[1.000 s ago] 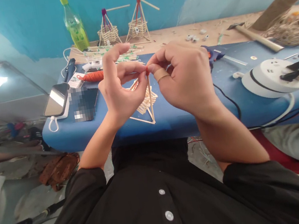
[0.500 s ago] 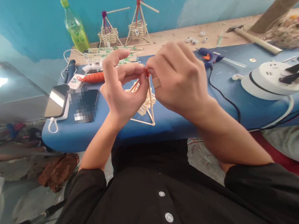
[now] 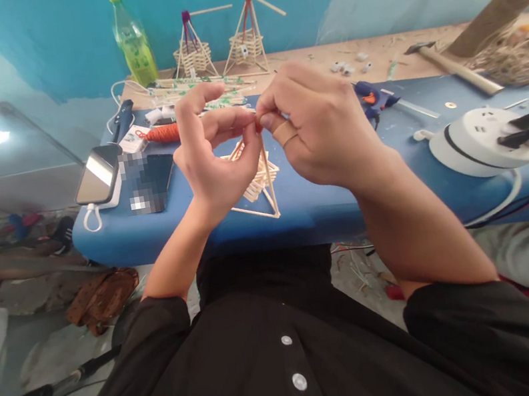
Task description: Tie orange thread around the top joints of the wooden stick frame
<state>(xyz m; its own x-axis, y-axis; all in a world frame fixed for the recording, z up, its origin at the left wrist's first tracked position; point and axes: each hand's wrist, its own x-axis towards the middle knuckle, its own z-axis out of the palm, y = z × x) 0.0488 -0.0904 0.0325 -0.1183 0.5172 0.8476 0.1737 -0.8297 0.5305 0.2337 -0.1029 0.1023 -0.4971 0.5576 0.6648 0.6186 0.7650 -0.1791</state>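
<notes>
A small pyramid-shaped frame of thin wooden sticks [image 3: 271,186] stands on the blue table in front of me, with a woven stick basket inside. Reddish-orange thread [image 3: 259,127] shows at its tip. My left hand [image 3: 211,163] pinches that tip between thumb and fingertips, its index finger raised and curved. At the same spot, my right hand [image 3: 323,124] has its thumb and fingers closed on the thread, most of which the fingers hide. A tan bandage [image 3: 285,132] wraps one right-hand digit. Left of my hands lies a bundle of orange yarn [image 3: 163,134].
Two similar stick models [image 3: 192,51] stand at the back by a green-capped bottle [image 3: 132,44]. On the left lie phones [image 3: 98,175]. A blue glue gun [image 3: 369,96], a hammer [image 3: 460,67] and a white round power strip [image 3: 468,143] with cables occupy the right.
My right hand has turned and shifted slightly, showing more of its thumb and bandage. My left hand keeps its pinch at the tip of the frame.
</notes>
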